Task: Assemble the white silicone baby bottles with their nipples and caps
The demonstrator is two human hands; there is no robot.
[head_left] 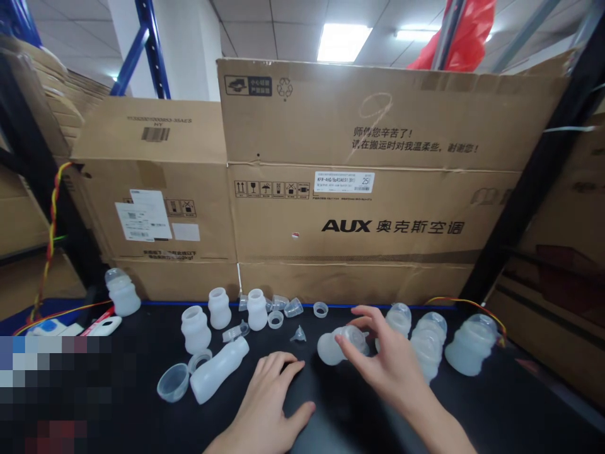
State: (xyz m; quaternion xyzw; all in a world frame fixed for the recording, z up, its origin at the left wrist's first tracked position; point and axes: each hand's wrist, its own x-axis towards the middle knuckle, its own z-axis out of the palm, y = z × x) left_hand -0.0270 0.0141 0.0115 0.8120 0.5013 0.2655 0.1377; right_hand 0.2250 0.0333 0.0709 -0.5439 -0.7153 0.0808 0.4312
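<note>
My right hand (394, 362) has its thumb and fingers around the collar end of a small translucent baby bottle (331, 349), which is tipped on its side above the black table. Palm down, my left hand (269, 403) rests on the table with fingers apart and holds nothing. Between the hands, farther back, lies a clear bottle nipple (298, 335). A long white bottle (220, 371) lies left of my left hand, beside a clear dome cap (172, 383) and a collar ring (200, 360).
Open bottles (195, 330) stand at the back left, with several clear caps (293, 308) and rings (320, 309) by the cardboard wall (350, 265). Capped bottles stand at right (471, 345), close to my right hand, and at far left (123, 292). Black rack posts (513, 233) flank the table.
</note>
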